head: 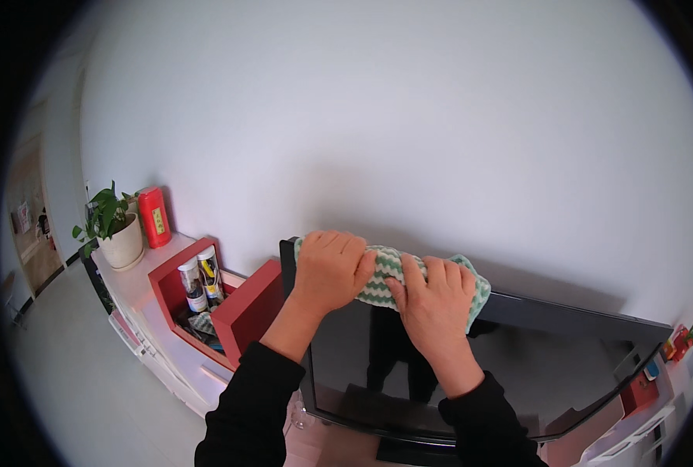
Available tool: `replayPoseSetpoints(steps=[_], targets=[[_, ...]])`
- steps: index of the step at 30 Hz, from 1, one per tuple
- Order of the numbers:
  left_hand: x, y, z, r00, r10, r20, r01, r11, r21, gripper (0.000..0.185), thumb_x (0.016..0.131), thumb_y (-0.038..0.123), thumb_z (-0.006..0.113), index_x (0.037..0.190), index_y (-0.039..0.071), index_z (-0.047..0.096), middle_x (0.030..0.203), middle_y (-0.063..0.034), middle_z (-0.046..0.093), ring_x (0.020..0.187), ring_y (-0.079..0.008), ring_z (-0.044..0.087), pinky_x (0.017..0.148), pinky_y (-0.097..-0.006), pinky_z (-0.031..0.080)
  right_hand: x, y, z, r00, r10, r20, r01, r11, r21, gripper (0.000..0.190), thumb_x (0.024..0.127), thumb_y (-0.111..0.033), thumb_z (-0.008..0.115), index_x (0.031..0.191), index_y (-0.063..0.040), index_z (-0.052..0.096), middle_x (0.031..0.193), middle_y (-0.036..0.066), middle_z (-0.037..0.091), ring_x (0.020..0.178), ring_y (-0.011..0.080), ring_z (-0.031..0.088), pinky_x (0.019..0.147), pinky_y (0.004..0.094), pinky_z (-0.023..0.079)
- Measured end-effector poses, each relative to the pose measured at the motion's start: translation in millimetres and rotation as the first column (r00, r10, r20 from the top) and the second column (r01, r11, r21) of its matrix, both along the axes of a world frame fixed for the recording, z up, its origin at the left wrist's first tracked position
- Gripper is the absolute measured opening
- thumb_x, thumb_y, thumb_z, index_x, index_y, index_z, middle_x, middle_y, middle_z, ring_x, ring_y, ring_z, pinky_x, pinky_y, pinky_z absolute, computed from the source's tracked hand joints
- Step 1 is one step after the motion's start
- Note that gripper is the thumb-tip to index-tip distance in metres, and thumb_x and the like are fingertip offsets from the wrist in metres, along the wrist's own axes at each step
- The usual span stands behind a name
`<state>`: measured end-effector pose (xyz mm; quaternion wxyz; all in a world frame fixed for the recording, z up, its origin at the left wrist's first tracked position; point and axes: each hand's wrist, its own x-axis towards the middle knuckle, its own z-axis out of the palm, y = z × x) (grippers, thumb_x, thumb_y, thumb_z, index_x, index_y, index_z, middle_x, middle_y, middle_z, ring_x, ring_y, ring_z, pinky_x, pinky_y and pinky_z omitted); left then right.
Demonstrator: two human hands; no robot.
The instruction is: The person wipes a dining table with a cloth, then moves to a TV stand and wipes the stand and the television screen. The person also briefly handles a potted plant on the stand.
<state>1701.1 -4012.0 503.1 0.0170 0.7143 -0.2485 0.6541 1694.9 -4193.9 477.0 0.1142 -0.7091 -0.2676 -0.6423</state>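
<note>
A green-and-white striped cloth (384, 274) lies draped over the top edge of a black flat-screen television (533, 362). My left hand (332, 271) grips the cloth near the television's upper left corner. Farther right along the same edge, my right hand (438, 298) holds the cloth with its fingers bent over the top. A corner of cloth hangs out past my right hand. What lies beneath both palms is hidden. The glossy screen shows a dark reflection.
Left of the television stand a red box (247, 309) holding lidded jars (192, 286), a red canister (155, 219) and a potted plant (122, 242), all on a white cabinet (171, 344). A pale wall (410, 128) rises behind. More small items sit at the far right.
</note>
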Motion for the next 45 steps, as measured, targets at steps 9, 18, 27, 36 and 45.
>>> replayPoseSetpoints(steps=[9, 18, 27, 36, 45], targets=[[-6, 0, -1, 1.0, -0.025, 0.001, 0.025, 0.998, -0.051, 0.009, 0.085, 0.015, 0.061, 0.085, 0.007, 0.063, 0.08, -0.0056, 0.064, 0.077, -0.0267, 0.06, 0.075, -0.039, 0.043, 0, 7, -2, 0.999, 0.036, 0.022, -0.037, 0.999, 0.038, 0.037, 0.079, -0.029, 0.072, 0.109, -0.01, 0.062, 0.093, 0.007, 0.056, 0.09, 0.0241, 0.053, 0.083, 0.0409, 0.039], [-27, 15, -13, 0.99, -0.139, 0.033, 0.137, 0.99, 0.036, 0.025, 0.078, 0.01, 0.067, 0.103, 0.006, 0.063, 0.106, -0.0052, 0.062, 0.098, -0.0271, 0.057, 0.088, -0.0432, 0.042, -6, 10, -13, 0.993, 0.099, 0.066, -0.101, 0.994, 0.031, 0.047, 0.077, -0.021, 0.073, 0.122, -0.013, 0.064, 0.122, 0.006, 0.06, 0.111, 0.0232, 0.056, 0.101, 0.0434, 0.033], [-26, 33, -78, 0.995, -0.098, 0.017, 0.096, 0.989, 0.111, 0.024, 0.075, 0.009, 0.064, 0.099, 0.007, 0.064, 0.102, -0.007, 0.063, 0.088, -0.0252, 0.06, 0.077, -0.0392, 0.042, -8, 11, -73, 0.995, 0.103, 0.018, -0.1, 0.988, -0.117, 0.052, 0.069, -0.025, 0.074, 0.119, -0.018, 0.068, 0.126, -0.001, 0.058, 0.109, 0.0154, 0.054, 0.098, 0.0396, 0.03], [-36, 16, -236, 0.921, -0.016, -0.389, 0.078, 0.986, 0.145, 0.021, 0.079, 0.015, 0.06, 0.097, 0.007, 0.065, 0.105, -0.0069, 0.061, 0.093, -0.0234, 0.058, 0.081, -0.0384, 0.042, -17, -27, -206, 0.982, 0.005, -0.19, -0.066, 0.945, -0.319, 0.042, 0.082, -0.022, 0.06, 0.123, -0.02, 0.066, 0.117, -0.006, 0.057, 0.096, 0.0086, 0.054, 0.076, 0.0311, 0.036], [-31, -30, -180, 0.986, -0.148, -0.073, 0.147, 0.989, -0.028, 0.025, 0.074, 0.007, 0.067, 0.099, 0.008, 0.065, 0.104, -0.0054, 0.06, 0.092, -0.0257, 0.055, 0.078, -0.0418, 0.045, -24, -57, -154, 0.985, -0.055, -0.164, 0.018, 0.975, -0.222, 0.041, 0.079, -0.017, 0.059, 0.119, -0.022, 0.069, 0.103, -0.005, 0.058, 0.091, 0.0133, 0.054, 0.085, 0.036, 0.03]])
